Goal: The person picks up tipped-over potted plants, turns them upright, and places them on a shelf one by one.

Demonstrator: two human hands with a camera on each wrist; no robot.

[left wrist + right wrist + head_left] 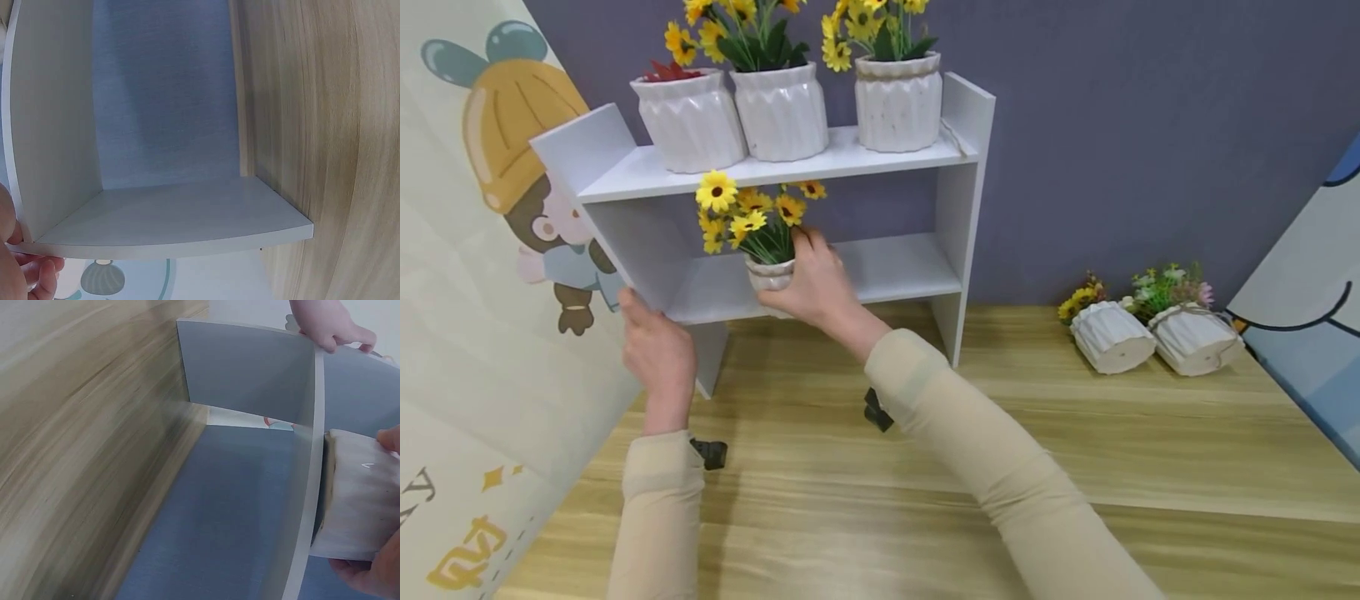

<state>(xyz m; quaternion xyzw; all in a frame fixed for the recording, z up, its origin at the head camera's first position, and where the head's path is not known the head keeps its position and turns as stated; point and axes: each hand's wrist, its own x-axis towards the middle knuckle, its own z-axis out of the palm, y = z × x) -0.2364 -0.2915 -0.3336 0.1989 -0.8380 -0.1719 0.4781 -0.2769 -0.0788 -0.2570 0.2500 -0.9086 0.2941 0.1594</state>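
My right hand (816, 279) grips a small white ribbed pot (769, 275) of yellow daisy-like flowers (748, 217) at the middle shelf (895, 262) of a white shelf unit. In the right wrist view, thumb and fingers clasp the pot (362, 497) on two sides, its base close over the shelf board (306, 487). My left hand (658, 350) holds the front edge of the unit's left side panel (632, 250). The left wrist view has its fingers (44, 275) curled about the panel's edge, where the shelf meets it.
On the top shelf (842, 154) stand white pots: one with red leaves (688, 121), two with yellow flowers (781, 112) (898, 104). Two potted flowers (1112, 337) (1195, 337) lie on their sides on the wooden table (1075, 467) at right. A patterned panel (512, 350) borders the left.
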